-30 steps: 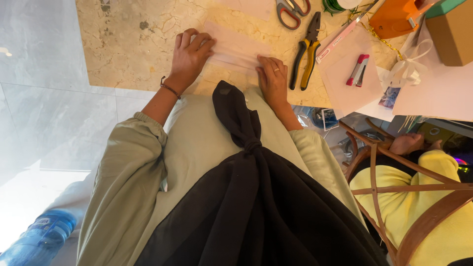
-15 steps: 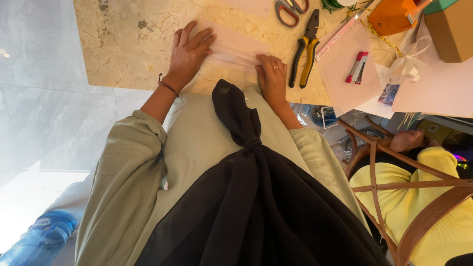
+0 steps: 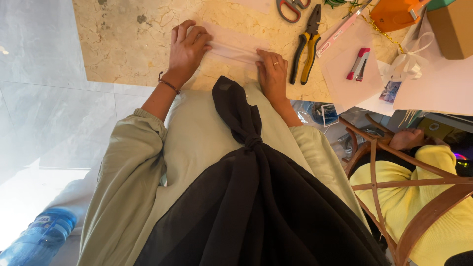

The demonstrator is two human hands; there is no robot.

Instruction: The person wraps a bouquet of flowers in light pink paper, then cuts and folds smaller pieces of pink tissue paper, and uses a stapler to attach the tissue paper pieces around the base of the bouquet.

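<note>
A pale pink sheet of paper [image 3: 235,45] lies on the beige marble table [image 3: 128,44] near its front edge. My left hand [image 3: 187,49] presses its fingers flat on the sheet's left end. My right hand [image 3: 272,74], a ring on one finger, pinches and presses the sheet's right end. The paper is folded or creased between the two hands. A thin dark bracelet sits on my left wrist.
Pliers with yellow-black handles [image 3: 306,47] lie just right of my right hand; scissors [image 3: 290,7], a pink pen [image 3: 340,30], a small red stapler [image 3: 358,63], white paper, a ribbon bow [image 3: 406,64], an orange item and a cardboard box [image 3: 453,27] beyond. A person in yellow sits on a wooden chair [image 3: 394,187] at right. A water bottle [image 3: 39,236] stands on the floor.
Both hands stay on the pink paper; fingers shift slightly as they press along it. The view has drifted a little.
</note>
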